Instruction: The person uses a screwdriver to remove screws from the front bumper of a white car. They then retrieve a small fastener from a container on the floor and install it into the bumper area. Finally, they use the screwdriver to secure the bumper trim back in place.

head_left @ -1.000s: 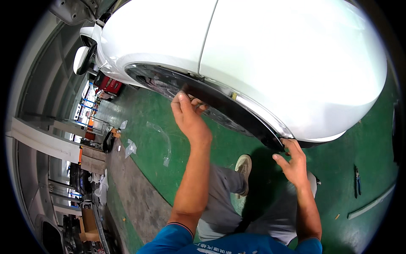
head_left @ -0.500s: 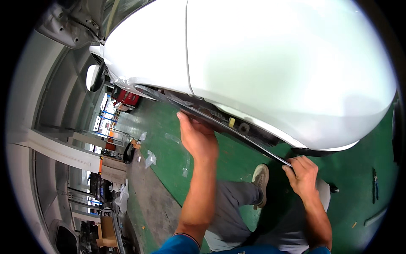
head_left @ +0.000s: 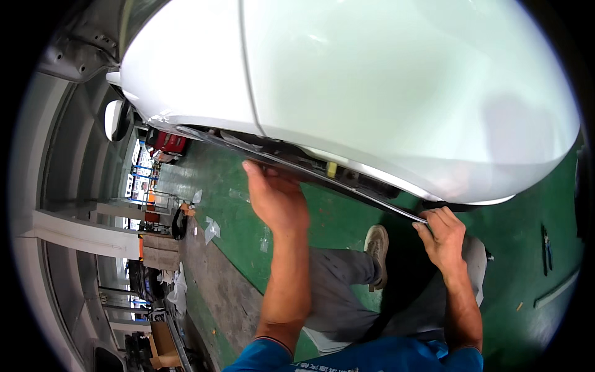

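Observation:
A long black trim strip [head_left: 347, 191] with a bright edge runs along the lower edge of a white car body [head_left: 372, 93]. A narrow dark gap separates the two, showing a yellow piece [head_left: 332, 169] and dark fittings inside. From below, my left hand [head_left: 279, 201] supports the strip near its middle; the thumb side shows, while the other fingers are partly hidden under it. At the strip's right end, my right hand [head_left: 445, 234] pinches it between thumb and fingers, close to the car's lower right edge.
Pliers with blue handles [head_left: 546, 250] and a pale bar [head_left: 556, 289] lie on the green floor [head_left: 328, 217] at right. Clear plastic scraps [head_left: 212, 229] lie at left. Farther off are a red car [head_left: 166, 144] and an opened cardboard box [head_left: 162, 343].
The gap between the strip and the car body looks narrower around the yellow piece. Both hands keep their hold, and the whole view has shifted slightly.

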Tool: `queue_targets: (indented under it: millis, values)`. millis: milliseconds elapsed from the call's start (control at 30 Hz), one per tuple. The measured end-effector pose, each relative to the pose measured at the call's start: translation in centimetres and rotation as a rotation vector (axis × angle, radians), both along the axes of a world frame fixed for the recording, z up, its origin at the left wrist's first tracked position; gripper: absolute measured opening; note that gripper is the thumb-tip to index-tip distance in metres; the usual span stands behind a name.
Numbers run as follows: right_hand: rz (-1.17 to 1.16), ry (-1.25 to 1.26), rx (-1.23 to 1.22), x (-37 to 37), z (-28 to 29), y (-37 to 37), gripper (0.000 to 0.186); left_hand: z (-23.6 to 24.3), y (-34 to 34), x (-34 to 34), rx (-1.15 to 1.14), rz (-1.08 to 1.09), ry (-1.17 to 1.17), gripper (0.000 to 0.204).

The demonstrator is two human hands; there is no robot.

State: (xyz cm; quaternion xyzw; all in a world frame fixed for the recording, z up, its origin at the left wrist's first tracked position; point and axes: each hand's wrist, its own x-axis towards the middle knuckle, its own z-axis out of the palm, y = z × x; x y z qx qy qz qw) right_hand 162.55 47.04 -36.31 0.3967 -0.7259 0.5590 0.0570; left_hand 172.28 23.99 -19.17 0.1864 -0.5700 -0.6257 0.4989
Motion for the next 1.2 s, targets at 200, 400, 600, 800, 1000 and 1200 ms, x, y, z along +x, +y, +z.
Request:
queue_targets:
  millis: [200,400,600,800,1000,1200]
  values:
    - [0.017,-0.041,0.036,-0.4,0.1,-0.2,0.022,0.2,1.1,-0.4,-0.005,0.088,-0.009,0.046]
    - [0.043,-0.111,0.052,-0.6,-0.4,-0.1,0.021,-0.1,1.3,-0.8,0.011,0.109,0.0,0.046]
    - [0.011,-0.136,0.046,0.2,-0.4,-0.1,0.02,-0.4,1.0,-1.1,0.015,0.08,0.018,0.046]
    - [-0.018,-0.124,0.032,0.3,-0.2,-0.7,0.022,-0.5,1.3,-2.1,-0.013,0.179,0.073,0.052]
    - [-0.005,-0.172,0.024,0.2,-0.4,-0.1,0.023,-2.7,2.1,-1.9,0.073,0.074,0.074,0.056]
    - [0.073,-0.144,0.042,1.0,-0.8,0.6,0.022,-6.4,4.8,0.1,0.134,-0.174,0.008,0.061]
